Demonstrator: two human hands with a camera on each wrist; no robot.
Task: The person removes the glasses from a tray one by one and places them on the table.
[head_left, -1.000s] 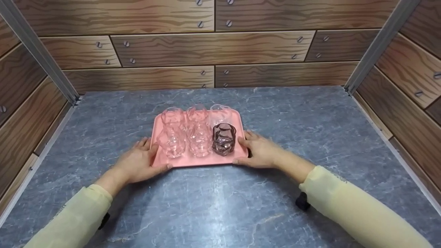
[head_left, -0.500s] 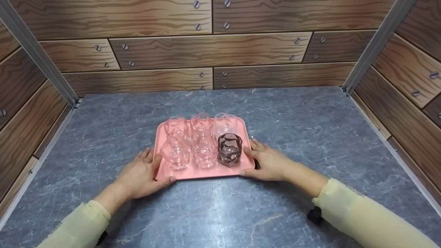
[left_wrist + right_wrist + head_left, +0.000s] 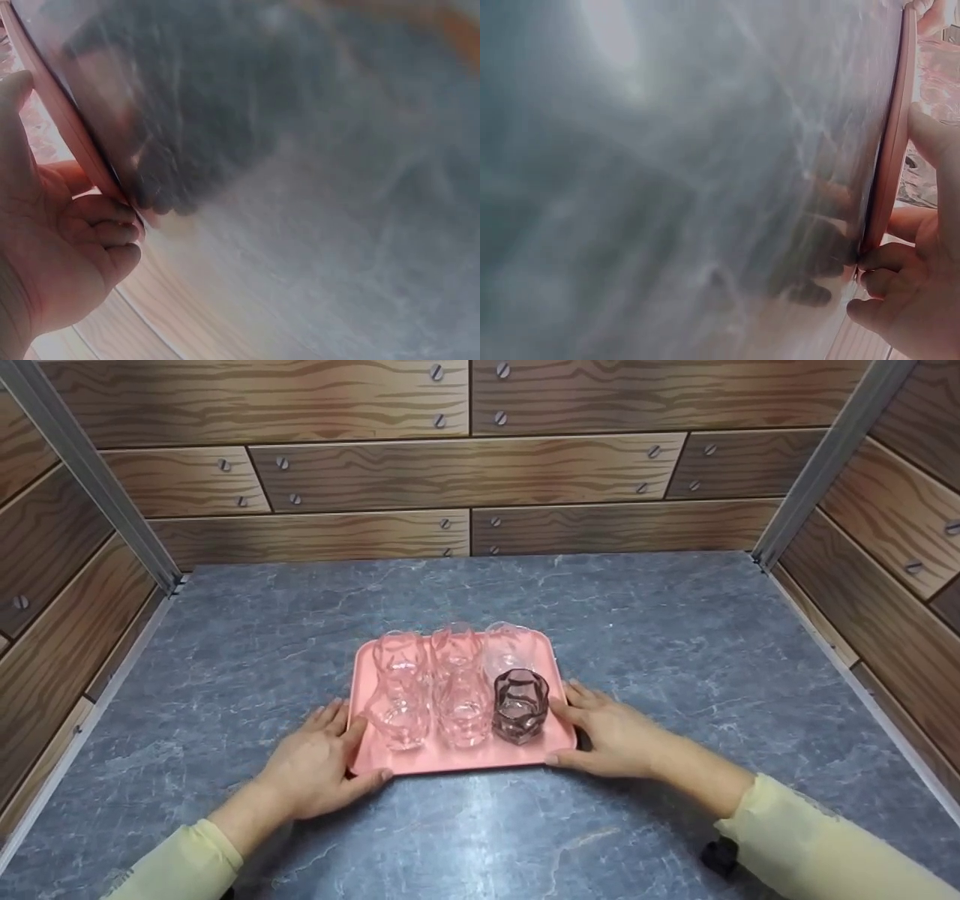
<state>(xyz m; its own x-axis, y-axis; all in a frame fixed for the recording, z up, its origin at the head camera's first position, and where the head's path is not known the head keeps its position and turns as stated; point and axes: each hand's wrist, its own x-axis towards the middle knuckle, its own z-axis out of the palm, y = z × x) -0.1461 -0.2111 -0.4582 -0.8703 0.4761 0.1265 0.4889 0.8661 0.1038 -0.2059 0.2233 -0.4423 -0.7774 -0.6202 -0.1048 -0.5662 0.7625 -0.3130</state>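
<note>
One tray [image 3: 442, 760] has moved nearer the person, gripped by curled left hand [image 3: 315, 769] and right hand [image 3: 615, 737]. Load: five clear glasses [image 3: 464, 714], one dark glass [image 3: 520, 709].

The tray [image 3: 450, 761] is around the middle of the desk [image 3: 480, 840], with 6 cups [image 3: 465, 709] on it: 3 in the near row, 3 behind. The left hand [image 3: 315, 763] is at its left side, the right hand [image 3: 615, 736] at its right. Behind the desk stands the back wall [image 3: 465, 472].
</note>
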